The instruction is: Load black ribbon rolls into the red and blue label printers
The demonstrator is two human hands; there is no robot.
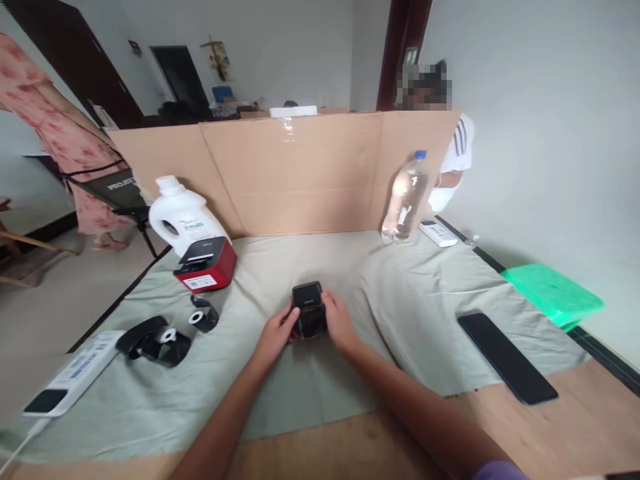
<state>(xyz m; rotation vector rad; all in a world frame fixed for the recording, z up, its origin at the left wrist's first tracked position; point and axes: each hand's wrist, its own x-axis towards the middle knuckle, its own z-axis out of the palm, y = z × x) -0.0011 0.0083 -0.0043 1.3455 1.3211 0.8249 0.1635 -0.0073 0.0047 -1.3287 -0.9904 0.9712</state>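
Note:
A small black boxy device with a glossy front is held near the middle of the cloth-covered table. My left hand grips its left side, the thumb lying on the edge. On the opposite side, my right hand closes around the right edge, with its fingers partly hidden behind the device. To the left stands a red and black box-shaped printer. In front of it lie a small black roll with a white core and a larger black roll beside a curved black part.
A cardboard panel stands across the back, between a white jug and a water bottle. A white power strip lies left, a black phone right. Beyond the right edge is a green plastic stool. Two people are behind.

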